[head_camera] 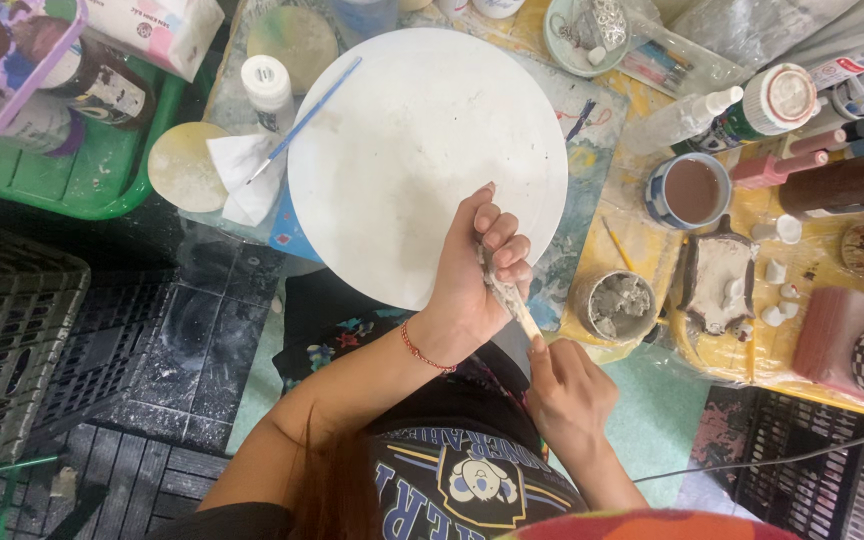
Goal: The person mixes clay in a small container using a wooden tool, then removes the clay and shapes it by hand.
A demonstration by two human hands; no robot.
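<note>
My left hand (477,275), with a red bracelet at the wrist, is closed around a wooden stick (514,308) smeared with grey paste. It rests over the lower right edge of a large white round board (402,130). My right hand (567,395) is just below, fingers curled, its fingertips pinching the stick's bare lower end. A small cup of grey paste (617,305) stands just right of both hands. A blue-handled paintbrush (304,120) lies across the board's upper left edge.
A cup of brown liquid (692,190), bottles (772,105) and a paste-covered palette (717,280) crowd the yellow table surface on the right. A green tray (92,180) with jars sits at upper left. Black plastic crates (12,340) stand at left and lower right.
</note>
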